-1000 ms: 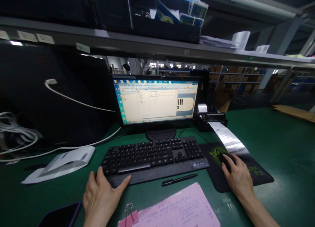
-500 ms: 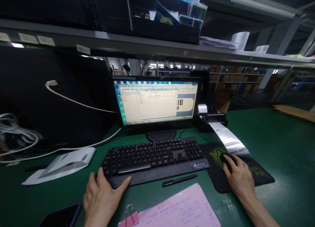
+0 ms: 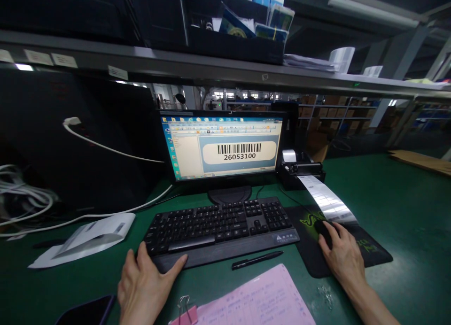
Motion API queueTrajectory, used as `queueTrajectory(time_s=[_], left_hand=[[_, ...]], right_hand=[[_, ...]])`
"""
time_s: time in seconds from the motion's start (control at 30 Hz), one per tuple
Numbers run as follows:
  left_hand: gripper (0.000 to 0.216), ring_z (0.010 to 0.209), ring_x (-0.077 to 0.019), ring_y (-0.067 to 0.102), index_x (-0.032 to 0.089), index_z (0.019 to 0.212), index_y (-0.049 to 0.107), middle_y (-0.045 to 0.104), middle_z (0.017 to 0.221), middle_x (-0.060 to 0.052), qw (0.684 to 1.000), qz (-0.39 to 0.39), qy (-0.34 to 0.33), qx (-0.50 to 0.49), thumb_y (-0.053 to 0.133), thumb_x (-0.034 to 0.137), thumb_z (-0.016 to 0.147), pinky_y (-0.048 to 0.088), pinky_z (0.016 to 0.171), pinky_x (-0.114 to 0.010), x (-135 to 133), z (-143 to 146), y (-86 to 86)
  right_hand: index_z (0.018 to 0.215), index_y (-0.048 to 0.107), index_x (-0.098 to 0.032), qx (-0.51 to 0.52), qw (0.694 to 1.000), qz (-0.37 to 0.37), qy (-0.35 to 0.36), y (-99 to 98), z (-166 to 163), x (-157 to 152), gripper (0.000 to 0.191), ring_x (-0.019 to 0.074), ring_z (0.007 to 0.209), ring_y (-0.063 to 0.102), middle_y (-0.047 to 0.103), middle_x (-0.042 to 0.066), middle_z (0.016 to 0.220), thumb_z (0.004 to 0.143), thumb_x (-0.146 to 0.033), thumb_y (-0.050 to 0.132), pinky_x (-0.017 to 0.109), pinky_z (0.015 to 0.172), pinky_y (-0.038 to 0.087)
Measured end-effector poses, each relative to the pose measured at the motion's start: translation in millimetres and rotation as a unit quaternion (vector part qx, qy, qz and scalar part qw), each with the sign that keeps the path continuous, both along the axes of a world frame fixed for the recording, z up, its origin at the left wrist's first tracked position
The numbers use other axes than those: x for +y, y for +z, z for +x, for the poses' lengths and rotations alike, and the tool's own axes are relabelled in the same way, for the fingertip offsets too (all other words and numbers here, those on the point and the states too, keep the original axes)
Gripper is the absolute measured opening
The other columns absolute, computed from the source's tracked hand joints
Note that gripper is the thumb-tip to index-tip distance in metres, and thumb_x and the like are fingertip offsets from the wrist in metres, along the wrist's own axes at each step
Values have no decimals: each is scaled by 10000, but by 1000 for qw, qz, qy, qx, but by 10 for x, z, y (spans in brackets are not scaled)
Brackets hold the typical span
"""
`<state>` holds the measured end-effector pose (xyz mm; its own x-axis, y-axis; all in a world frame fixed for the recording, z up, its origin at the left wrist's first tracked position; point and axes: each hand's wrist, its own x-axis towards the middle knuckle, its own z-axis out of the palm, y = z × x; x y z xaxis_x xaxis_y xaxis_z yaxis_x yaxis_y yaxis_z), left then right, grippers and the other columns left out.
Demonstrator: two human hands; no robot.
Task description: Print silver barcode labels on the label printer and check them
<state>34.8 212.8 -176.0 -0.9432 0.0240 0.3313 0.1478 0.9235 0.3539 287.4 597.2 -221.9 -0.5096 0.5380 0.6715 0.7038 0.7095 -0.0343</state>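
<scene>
My left hand (image 3: 145, 283) rests at the near left corner of the black keyboard (image 3: 220, 224). Its thumb touches the palm rest and its fingers are spread along the left edge. Over on the mouse pad (image 3: 310, 257), my right hand (image 3: 343, 254) is curled over a black computer mouse (image 3: 323, 232), covering much of it. Behind the keyboard stands a monitor (image 3: 183, 151), showing a label with a barcode and the number 26053100. A black pen (image 3: 257, 259) lies in front of the keyboard, above pink written sheets (image 3: 260, 297) held by a pink binder clip (image 3: 186, 315).
To the monitor's right, a label printer (image 3: 305, 170) feeds out a strip of labels (image 3: 327, 200) reaching the mouse pad. Folded white paper (image 3: 86, 240), a phone (image 3: 86, 311) and coiled white cables (image 3: 26, 193) are at left. A loaded shelf (image 3: 211, 64) runs overhead.
On the monitor, the window that covered most of the label has gone, and the full barcode and number now show. Both hands stay in nearly the same place.
</scene>
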Motion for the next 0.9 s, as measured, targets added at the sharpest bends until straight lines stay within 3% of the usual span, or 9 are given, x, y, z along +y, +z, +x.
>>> queueTrajectory(time_s=[0.27,0.9], left_hand=[[1026,1269,-458,339,25,1385,211,274,1384,-296,1000,3,1,-18,313,743,660,350,1001,-544,23,25,68],[1000,1259,-459,344,43,1397,180,268,1379,-290,1000,-16,-10,6,347,739,698,363,988,-545,-48,-46,-84]], right_hand=[[1194,550,-182,4,1000,6,10,-19,5,25,415,298,1005,539,553,147,1162,832,-361,449,416,780,479],[1192,554,-188,1,1000,-5,18,-3,13,14,398,288,1013,541,553,138,1156,851,-368,454,409,806,485]])
